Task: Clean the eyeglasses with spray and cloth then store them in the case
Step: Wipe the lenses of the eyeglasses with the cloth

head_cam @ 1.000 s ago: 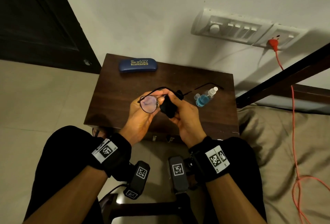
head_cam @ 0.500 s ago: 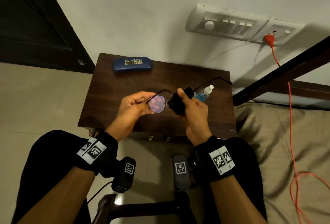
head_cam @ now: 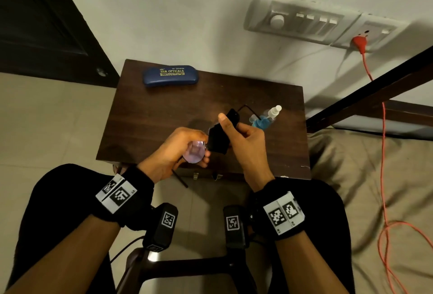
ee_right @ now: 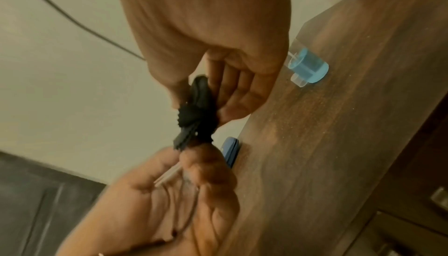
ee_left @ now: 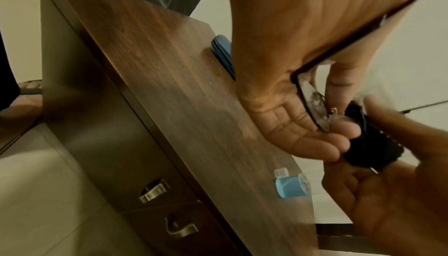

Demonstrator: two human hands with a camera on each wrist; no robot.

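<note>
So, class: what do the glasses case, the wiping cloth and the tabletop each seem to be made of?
Glasses case: hard shell, probably smooth blue plastic or leatherette, printed lettering.
Wiping cloth: soft matte black fabric, bunched, likely microfibre.
Tabletop: dark wood or wood-look laminate, visible grain.

glasses (head_cam: pixel 195 152): held, black cloth (head_cam: pixel 219 138) on lens | spray (head_cam: pixel 267 119): lying on table; blue case (head_cam: pixel 171 75): closed

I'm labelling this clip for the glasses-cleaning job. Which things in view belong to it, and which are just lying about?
Part of the job:
eyeglasses, held by the left hand
black cloth, pinched in the right hand
spray bottle
blue case, closed

Just there:
wooden table
orange cable
wall switchboard
</note>
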